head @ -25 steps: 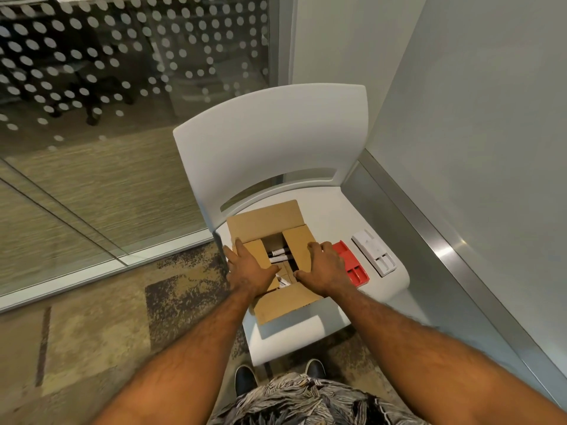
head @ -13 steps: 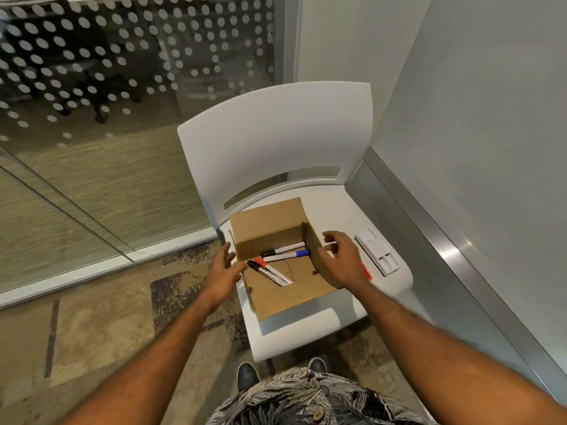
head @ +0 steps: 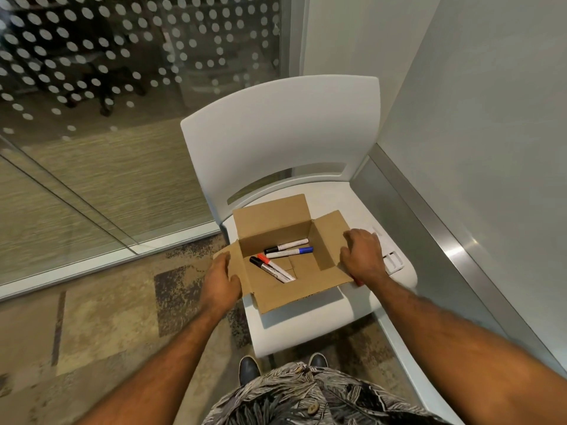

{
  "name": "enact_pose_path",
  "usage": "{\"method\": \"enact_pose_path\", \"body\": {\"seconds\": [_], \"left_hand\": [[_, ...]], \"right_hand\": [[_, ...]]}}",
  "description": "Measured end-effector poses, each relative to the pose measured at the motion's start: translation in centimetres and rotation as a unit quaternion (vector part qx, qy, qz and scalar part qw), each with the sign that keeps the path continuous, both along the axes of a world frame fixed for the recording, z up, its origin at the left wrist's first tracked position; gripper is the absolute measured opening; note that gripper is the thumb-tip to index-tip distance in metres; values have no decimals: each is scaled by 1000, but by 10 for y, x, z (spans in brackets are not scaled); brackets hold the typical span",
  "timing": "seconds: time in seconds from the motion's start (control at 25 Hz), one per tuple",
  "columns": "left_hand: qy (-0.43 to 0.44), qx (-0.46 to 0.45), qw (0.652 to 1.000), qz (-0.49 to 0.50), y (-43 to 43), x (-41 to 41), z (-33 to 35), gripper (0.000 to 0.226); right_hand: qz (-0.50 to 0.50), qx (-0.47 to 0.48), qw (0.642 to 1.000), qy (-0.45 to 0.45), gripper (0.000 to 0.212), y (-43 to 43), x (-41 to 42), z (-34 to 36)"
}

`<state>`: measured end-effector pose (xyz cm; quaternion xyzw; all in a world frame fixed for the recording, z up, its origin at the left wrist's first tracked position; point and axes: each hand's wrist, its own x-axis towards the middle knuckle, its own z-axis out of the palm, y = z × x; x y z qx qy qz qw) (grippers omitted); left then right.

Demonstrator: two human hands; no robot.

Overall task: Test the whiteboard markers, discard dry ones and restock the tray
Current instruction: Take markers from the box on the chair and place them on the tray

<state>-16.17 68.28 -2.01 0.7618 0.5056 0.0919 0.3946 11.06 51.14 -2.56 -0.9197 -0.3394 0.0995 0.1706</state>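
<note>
Four markers (head: 287, 245) lie in the open cardboard box (head: 306, 291) at the frame's centre, on a white chair (head: 282, 142). The left hand (head: 219, 279) grips the box's left flap, fingers curled round its edge. The right hand (head: 363, 256) holds the right flap, fingers bent together over it.

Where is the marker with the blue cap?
The blue-capped marker lies inside the open cardboard box on the white chair, in the middle of the head view, near the box's far wall, just in front of a black-capped marker.
</note>
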Motion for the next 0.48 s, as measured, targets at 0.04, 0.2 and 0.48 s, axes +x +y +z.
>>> {"method": "enact_pose_path", "body": {"seconds": [0.04, 0.2, 0.48], "left_hand": [[1, -6, 1000, -8, -3, 5, 0, 57], [-29, -62, 997, 27, -13, 19, 1, 56], [-56, -88, 993, 52, -7, 13, 2, 56]], "right_hand": [[-2, -15, 1000, 18, 37, 2, 0, 0], [-19, -65, 989, 129, 40, 9, 2, -4], [-15, -133, 984, 122, 48, 27, 7, 0]]}}
